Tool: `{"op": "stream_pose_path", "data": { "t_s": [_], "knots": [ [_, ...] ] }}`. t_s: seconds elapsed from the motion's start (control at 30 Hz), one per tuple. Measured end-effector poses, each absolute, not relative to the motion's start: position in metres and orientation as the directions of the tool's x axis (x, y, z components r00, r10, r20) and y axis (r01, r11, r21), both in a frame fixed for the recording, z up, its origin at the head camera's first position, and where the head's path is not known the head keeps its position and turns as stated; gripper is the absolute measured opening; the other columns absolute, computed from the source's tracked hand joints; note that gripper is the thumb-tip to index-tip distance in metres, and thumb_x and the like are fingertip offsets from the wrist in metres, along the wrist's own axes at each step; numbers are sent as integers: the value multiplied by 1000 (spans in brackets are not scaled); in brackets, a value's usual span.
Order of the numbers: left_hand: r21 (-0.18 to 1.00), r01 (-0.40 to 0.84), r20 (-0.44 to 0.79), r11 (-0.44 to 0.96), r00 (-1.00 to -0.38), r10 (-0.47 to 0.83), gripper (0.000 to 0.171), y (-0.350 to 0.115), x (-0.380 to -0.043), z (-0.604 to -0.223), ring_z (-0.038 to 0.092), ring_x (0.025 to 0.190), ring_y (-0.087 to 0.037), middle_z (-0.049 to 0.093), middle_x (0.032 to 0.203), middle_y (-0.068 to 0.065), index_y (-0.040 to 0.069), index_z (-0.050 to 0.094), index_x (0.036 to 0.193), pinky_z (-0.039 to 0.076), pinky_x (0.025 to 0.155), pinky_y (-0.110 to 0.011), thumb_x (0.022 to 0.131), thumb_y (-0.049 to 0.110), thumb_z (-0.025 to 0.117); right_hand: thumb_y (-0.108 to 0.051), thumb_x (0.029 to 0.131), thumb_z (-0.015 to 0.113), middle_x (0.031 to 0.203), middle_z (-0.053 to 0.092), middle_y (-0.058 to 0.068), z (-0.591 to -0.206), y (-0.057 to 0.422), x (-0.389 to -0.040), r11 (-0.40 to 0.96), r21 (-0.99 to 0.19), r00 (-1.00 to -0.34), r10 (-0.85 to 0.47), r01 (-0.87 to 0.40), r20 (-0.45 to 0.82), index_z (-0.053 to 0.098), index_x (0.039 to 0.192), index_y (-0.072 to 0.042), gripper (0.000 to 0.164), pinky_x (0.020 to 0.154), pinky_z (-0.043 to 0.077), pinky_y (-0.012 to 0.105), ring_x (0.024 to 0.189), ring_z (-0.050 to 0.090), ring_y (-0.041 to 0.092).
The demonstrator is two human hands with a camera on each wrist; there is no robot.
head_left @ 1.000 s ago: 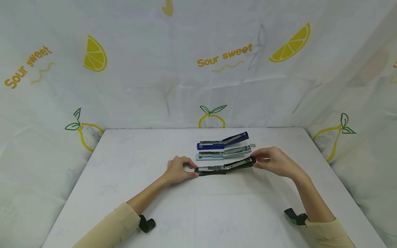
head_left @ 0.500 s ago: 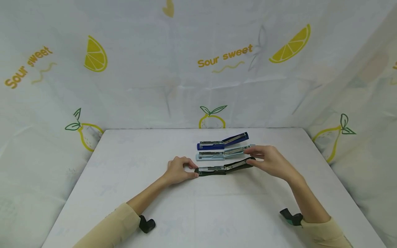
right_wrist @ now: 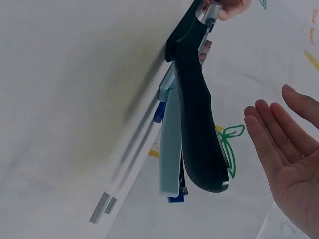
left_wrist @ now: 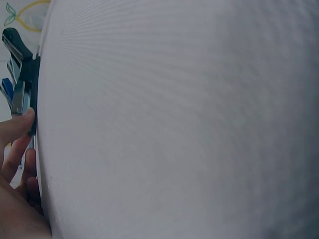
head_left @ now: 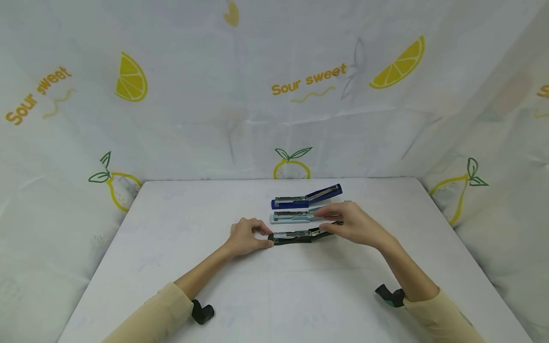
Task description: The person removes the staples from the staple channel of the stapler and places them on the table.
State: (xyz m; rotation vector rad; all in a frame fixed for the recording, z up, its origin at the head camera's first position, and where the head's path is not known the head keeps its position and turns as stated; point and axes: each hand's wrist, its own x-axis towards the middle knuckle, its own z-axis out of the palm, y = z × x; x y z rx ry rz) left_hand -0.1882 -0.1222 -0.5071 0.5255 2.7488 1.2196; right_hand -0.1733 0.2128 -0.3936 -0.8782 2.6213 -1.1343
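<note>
A black stapler (head_left: 292,240), folded open, is nearest to me of three staplers lying in a row. My left hand (head_left: 246,237) pinches its left end between thumb and fingers, and the left wrist view shows my thumb (left_wrist: 29,119) against the stapler's end. My right hand (head_left: 360,226) hovers over the raised magazine arm on the right, partly covering it. In the right wrist view that right hand (right_wrist: 294,154) has its fingers extended, apart from the black stapler (right_wrist: 199,109), and holds nothing. Behind lies a light blue stapler (head_left: 289,220), also folded open, partly hidden by my right hand.
A dark blue stapler (head_left: 289,205), folded open, lies farthest back on the white table (head_left: 274,295). Small strips of staples (right_wrist: 102,206) lie on the table in the right wrist view. A lemon-printed cloth (head_left: 214,105) hangs behind the table.
My right hand has moved left from the far end of the black stapler's raised arm to above its middle. My left hand has kept its pinch, and the staplers stay in place.
</note>
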Motion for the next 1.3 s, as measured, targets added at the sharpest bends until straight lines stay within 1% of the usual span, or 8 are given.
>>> {"op": "stream_pose_path", "data": {
  "t_s": [0.2, 0.43, 0.67, 0.8, 0.93, 1.1, 1.17, 1.3],
  "knots": [
    [733, 275, 59, 622, -937, 344, 22, -122, -187, -508, 59, 102, -14, 78, 96, 8, 28, 84, 97, 35, 101, -55, 80, 34, 96, -6, 97, 79, 129, 78, 22, -396, 196, -176, 510, -726, -789, -611, -461, 72, 75, 126, 2, 30, 101, 62, 45, 120, 76, 41],
    [737, 252, 36, 628, -941, 336, 22, -122, -187, -507, 57, 103, -12, 77, 96, 11, 30, 84, 97, 34, 102, -54, 80, 35, 96, -8, 99, 78, 121, 80, 17, -401, 180, -175, 482, -769, -769, -639, -419, 18, 76, 124, 0, 27, 95, 64, 37, 108, 80, 25],
    [731, 251, 35, 635, -943, 332, 22, -123, -189, -508, 57, 101, -10, 76, 95, 13, 32, 84, 97, 35, 102, -54, 79, 36, 96, -17, 102, 76, 118, 80, 20, -411, 172, -180, 411, -838, -723, -690, -358, -30, 74, 125, 4, 30, 92, 62, 24, 105, 79, 19],
    [731, 251, 33, 635, -942, 334, 23, -123, -189, -508, 56, 99, -10, 76, 95, 13, 32, 84, 98, 35, 101, -51, 79, 35, 96, -18, 103, 75, 117, 81, 16, -421, 166, -185, 409, -860, -708, -701, -305, -82, 74, 126, 4, 32, 93, 61, 23, 105, 79, 15],
    [734, 248, 31, 632, -942, 335, 22, -122, -189, -508, 54, 98, -11, 76, 95, 12, 31, 84, 98, 33, 99, -50, 79, 34, 96, -18, 103, 75, 116, 82, 15, -428, 160, -188, 407, -874, -698, -707, -267, -116, 75, 125, 4, 31, 93, 62, 24, 106, 80, 20],
    [734, 248, 30, 632, -942, 335, 22, -122, -189, -507, 54, 98, -11, 76, 96, 11, 31, 84, 98, 33, 98, -48, 79, 34, 95, -13, 105, 71, 116, 82, 21, -436, 156, -191, 395, -899, -690, -705, -188, -165, 71, 127, 11, 33, 89, 63, 25, 108, 80, 38],
    [735, 248, 30, 631, -942, 334, 22, -122, -189, -507, 54, 98, -11, 76, 96, 11, 31, 84, 97, 33, 97, -48, 80, 34, 95, -11, 105, 69, 114, 83, 21, -439, 155, -192, 399, -900, -691, -701, -174, -177, 70, 128, 13, 33, 88, 63, 25, 107, 80, 40],
    [739, 245, 30, 627, -942, 333, 21, -123, -189, -507, 53, 98, -11, 76, 95, 11, 31, 84, 97, 32, 97, -47, 80, 34, 96, -9, 105, 67, 112, 83, 21, -444, 152, -193, 410, -897, -690, -697, -161, -195, 70, 128, 15, 33, 87, 64, 27, 104, 82, 37]
  ]
}}
